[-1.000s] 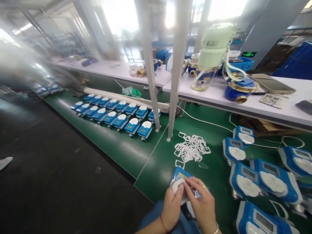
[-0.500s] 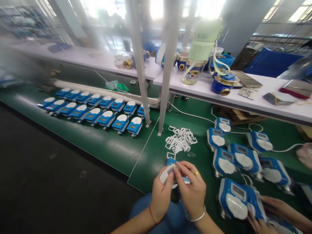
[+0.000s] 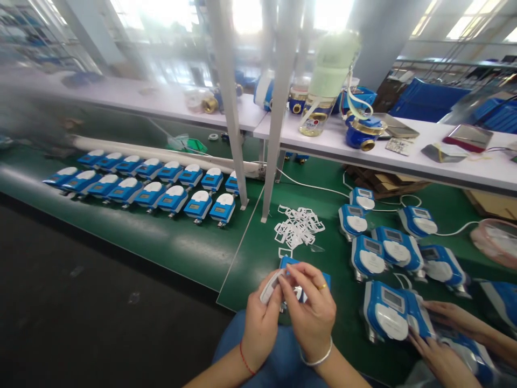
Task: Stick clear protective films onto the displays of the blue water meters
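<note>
My left hand (image 3: 262,319) grips a small white plastic cover (image 3: 268,291) with a greyish face, thumb along its side. At the cover's upper edge my right hand (image 3: 313,310) pinches with thumb and fingertips; those fingers hide much of it. Behind and below both hands lies a blue water meter (image 3: 288,261), mostly covered by them. Just beyond it a single white rectangular frame (image 3: 285,253) lies apart from a loose pile of white frames (image 3: 298,229) on the green table (image 3: 250,269).
Rows of blue meters with white lids (image 3: 172,199) stand at the left. Several blue meters (image 3: 368,257) sit to the right, where another person's hands (image 3: 444,355) touch one. A metal post (image 3: 274,134) rises by the shelf (image 3: 428,164), which bears a bottle (image 3: 323,81).
The view has turned to the right, bringing another person's hands into sight at the lower right. My hands keep hold of the white cover, which is now tilted more on edge.
</note>
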